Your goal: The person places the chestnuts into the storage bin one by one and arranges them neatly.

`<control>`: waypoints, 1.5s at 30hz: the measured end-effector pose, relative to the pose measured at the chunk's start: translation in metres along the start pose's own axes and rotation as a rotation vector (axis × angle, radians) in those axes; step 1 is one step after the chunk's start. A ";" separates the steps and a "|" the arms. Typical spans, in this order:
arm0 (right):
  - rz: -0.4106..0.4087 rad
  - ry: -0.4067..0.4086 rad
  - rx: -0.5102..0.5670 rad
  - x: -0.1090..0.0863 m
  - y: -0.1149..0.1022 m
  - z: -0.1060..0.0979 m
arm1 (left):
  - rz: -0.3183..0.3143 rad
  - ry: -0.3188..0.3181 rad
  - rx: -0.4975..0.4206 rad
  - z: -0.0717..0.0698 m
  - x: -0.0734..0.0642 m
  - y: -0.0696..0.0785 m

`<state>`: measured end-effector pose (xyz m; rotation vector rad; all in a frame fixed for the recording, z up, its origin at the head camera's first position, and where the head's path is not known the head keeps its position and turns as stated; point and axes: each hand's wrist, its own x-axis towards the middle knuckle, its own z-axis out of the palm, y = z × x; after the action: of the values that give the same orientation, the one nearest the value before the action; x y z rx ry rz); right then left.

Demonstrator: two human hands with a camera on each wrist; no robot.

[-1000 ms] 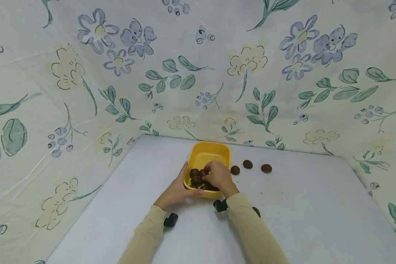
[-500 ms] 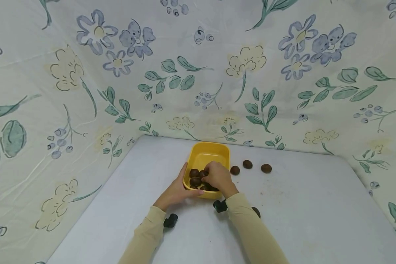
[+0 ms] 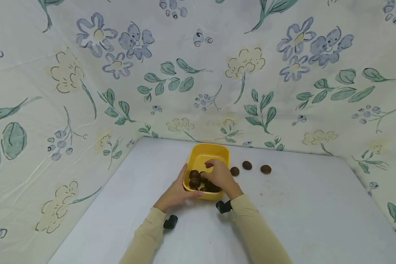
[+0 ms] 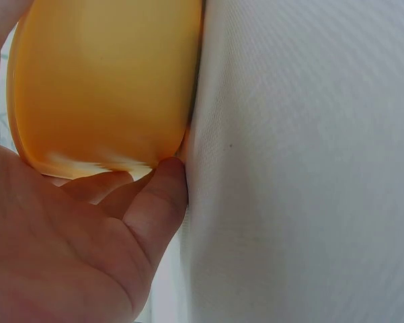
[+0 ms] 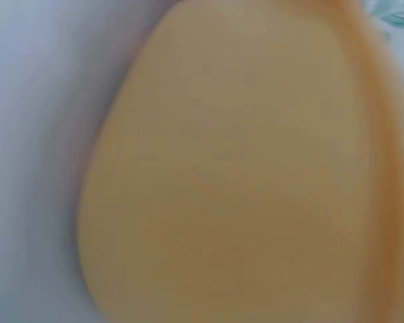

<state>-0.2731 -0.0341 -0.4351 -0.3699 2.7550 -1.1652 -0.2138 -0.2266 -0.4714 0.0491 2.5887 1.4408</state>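
The finger and thumb of the right hand [image 3: 220,175] are standing wider apart than half a second ago, and that arm has slid a bit to the right. From my far-off seat I am seeing that hand half open, with nothing showing between finger and thumb; my right wrist view is only showing a blurry box wall. The left hand [image 3: 178,189] is gripping the yellow box [image 3: 202,158] at its left side and near left corner.

The box is standing by the worktop's [image 3: 300,216] far edge, left of the middle. Brown round things [image 3: 194,183] are bunching in its near half, and its far half is showing bare yellow. Three loose brown pieces [image 3: 247,165] are lying right of the box, toward the far right corner.

I am guessing that a piece is being let go or sorted inside. The next move is calling for lifting the fingers clear of the rim while the box is staying steady.
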 end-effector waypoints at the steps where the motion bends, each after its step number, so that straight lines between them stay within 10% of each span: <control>1: -0.006 0.015 0.027 -0.001 0.002 -0.004 | -0.005 -0.001 0.004 0.000 0.000 0.000; 12: -0.050 0.252 0.209 -0.019 0.045 -0.073 | -0.013 -0.010 -0.001 -0.001 -0.002 0.001; 27: 0.060 0.454 0.185 -0.039 0.129 -0.141 | -0.008 -0.014 -0.010 0.000 0.000 0.000; 45: 0.246 0.307 0.190 -0.029 0.177 -0.133 | -0.010 -0.017 -0.007 0.000 0.000 0.002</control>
<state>-0.3044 0.1837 -0.4693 0.1800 2.7930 -1.5044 -0.2137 -0.2251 -0.4697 0.0478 2.5665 1.4393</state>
